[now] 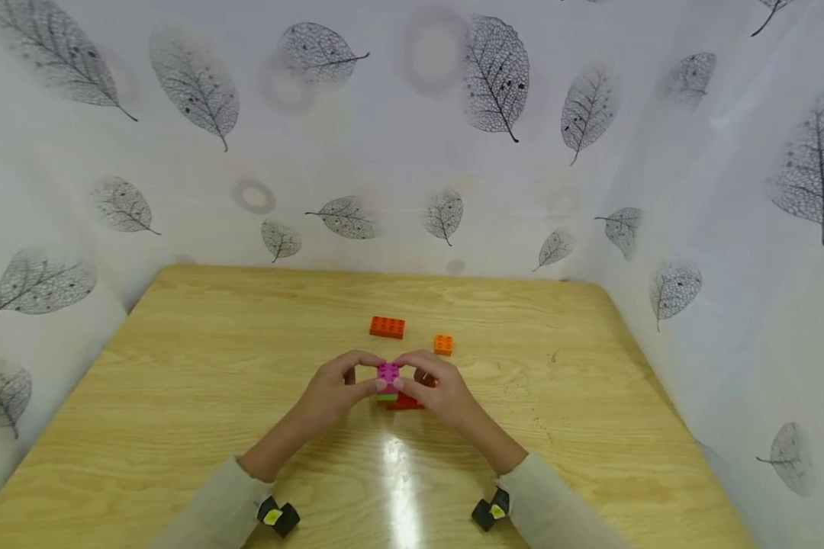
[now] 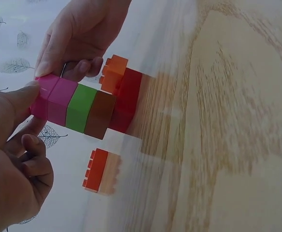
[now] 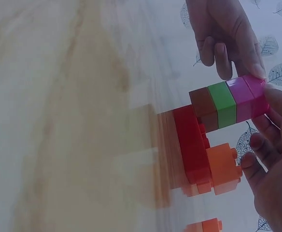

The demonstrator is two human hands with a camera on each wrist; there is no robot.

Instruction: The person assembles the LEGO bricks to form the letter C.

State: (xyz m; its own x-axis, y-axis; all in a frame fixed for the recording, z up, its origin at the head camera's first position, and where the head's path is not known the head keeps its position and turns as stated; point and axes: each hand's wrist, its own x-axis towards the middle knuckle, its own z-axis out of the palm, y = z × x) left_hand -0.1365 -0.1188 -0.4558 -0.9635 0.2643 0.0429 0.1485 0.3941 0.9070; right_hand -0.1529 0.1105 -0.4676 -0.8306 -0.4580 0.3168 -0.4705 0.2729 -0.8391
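A tower of toy building bricks rises from a red brick [image 3: 189, 145] lying on the table. Upward from it come a brown brick [image 2: 100, 115], a green brick [image 3: 222, 102] and two pink bricks [image 2: 59, 99]. Thumb and forefinger of my left hand [image 1: 333, 389] pinch the topmost pink one from the left. My right hand [image 1: 442, 390] pinches that same brick from the right, its other fingers loosely curled. In the right wrist view an orange brick [image 3: 223, 169] shows beside the brown one, right at the red brick's studs.
Behind the hands, a red-orange long brick [image 1: 387, 328] and a small orange brick [image 1: 443, 345] lie on the wooden table [image 1: 213, 366]. White cloth [image 1: 384, 152] printed with leaves hangs around the back and sides. Each sleeve carries a small black device [image 1: 278, 516].
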